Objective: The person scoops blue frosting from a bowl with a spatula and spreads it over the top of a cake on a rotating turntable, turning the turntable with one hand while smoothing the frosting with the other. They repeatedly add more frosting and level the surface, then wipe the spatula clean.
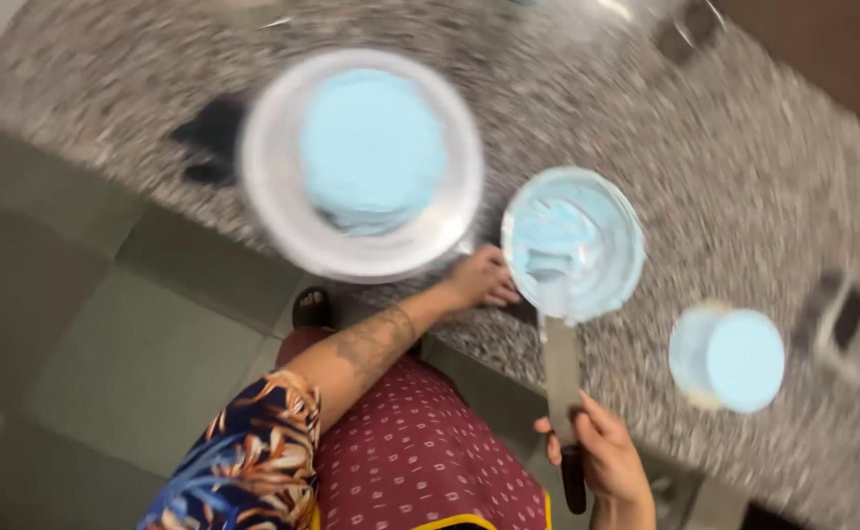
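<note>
A round cake covered in pale blue icing [372, 147] stands on a white turntable [273, 186] on the speckled granite counter. To its right is a glass bowl [574, 240] smeared with blue icing. My left hand [482, 280] rests on the counter edge against the bowl's near left side. My right hand [601, 453] grips the black handle of a long flat spatula [559, 358], whose blade tip reaches into the bowl. A smaller blue-iced cake [732, 357] sits on the counter to the right of the bowl.
A dark object [209, 137] lies on the counter left of the turntable. A dark blurred item [837, 319] sits at the far right. The granite counter [724, 167] edge runs diagonally; green floor tiles [106, 334] lie below.
</note>
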